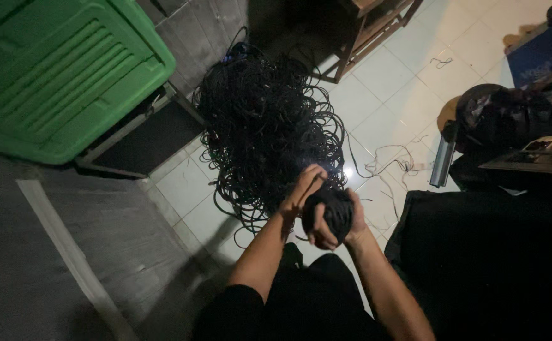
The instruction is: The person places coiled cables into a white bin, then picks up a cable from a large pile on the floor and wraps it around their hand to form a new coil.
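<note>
Both hands are up over the tiled floor (383, 101). The right hand (345, 224) grips a tight black coil (331, 211), while the left hand (304, 189) presses its top. Just beyond lies a big tangle of black cable (266, 120). A green bin (61, 69) sits at the far left, a wooden frame (367, 28) at the top edge.

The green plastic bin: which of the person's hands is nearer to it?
Left. The left hand is on the side of the black cable bundle facing the green bin; the right hand grips the bundle's far side.
</note>
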